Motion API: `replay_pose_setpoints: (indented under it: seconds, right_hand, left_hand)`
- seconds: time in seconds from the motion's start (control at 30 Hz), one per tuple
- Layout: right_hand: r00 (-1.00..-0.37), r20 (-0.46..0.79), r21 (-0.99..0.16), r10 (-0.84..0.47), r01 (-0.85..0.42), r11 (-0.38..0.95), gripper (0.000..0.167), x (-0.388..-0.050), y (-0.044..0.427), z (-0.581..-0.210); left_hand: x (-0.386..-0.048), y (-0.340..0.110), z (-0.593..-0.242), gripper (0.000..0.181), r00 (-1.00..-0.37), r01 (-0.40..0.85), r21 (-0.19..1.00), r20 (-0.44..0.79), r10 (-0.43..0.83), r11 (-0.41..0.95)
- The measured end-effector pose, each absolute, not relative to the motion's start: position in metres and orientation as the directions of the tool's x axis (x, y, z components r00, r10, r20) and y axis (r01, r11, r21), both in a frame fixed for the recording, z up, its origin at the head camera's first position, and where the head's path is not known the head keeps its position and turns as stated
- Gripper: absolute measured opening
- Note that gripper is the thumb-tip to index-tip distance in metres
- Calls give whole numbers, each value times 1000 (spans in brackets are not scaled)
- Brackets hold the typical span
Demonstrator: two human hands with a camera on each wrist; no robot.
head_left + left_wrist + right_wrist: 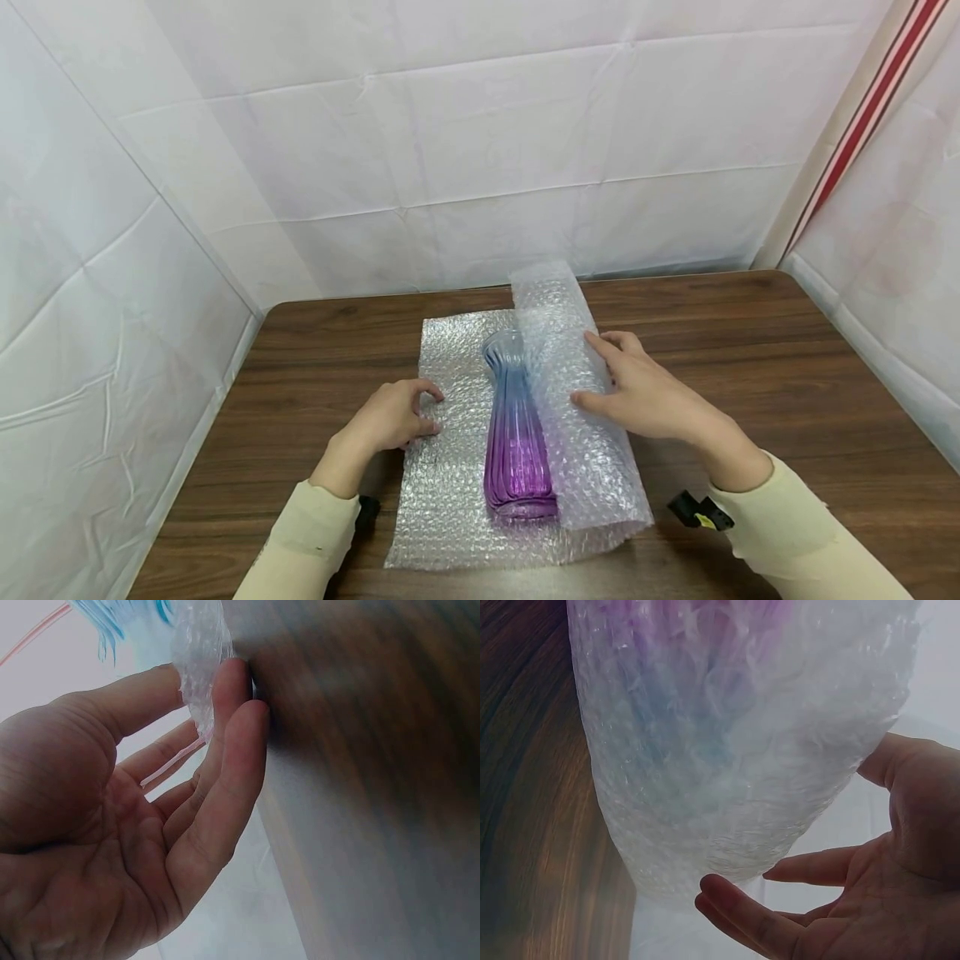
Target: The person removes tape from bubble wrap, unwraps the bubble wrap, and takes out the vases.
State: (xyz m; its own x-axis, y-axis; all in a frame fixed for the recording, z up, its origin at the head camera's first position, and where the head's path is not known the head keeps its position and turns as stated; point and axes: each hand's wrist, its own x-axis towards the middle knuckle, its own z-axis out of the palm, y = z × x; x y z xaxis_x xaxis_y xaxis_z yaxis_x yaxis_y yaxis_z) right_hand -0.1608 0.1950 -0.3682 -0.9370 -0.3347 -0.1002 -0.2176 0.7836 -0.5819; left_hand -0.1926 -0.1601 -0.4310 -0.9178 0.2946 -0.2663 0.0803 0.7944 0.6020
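A glass vase (517, 442), blue at the neck and purple at the base, lies on a sheet of bubble wrap (450, 500), its mouth toward the back. The sheet's right side is folded up and partly covers the vase. My left hand (393, 415) holds the sheet's left edge; in the left wrist view the wrap (201, 667) passes between the thumb and curled fingers of that hand (127, 817). My right hand (648, 392) touches the folded flap with spread fingers. In the right wrist view the hand (855, 877) lies along the wrap (727, 787), with fingers fairly straight.
A brown wooden table (315, 358) carries the sheet, whose folded flap reaches the table's back edge. White cloth walls (465, 133) stand behind and at both sides. A red stripe (873, 125) runs down the back right corner.
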Motion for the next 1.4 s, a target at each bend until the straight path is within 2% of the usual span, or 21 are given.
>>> replay_pose_setpoints:
  seconds: [0.5, 1.4]
  right_hand:
    - [-932, -109, -558, -345, -230, 797, 88, -158, 205, -369]
    - [-947, -68, -527, -314, -234, 817, 92, -160, 215, -369]
  left_hand:
    - [-194, -161, -432, 41, -918, 88, 602, -260, 299, 794]
    - [-192, -160, -431, 41, -916, 83, 604, -268, 300, 793]
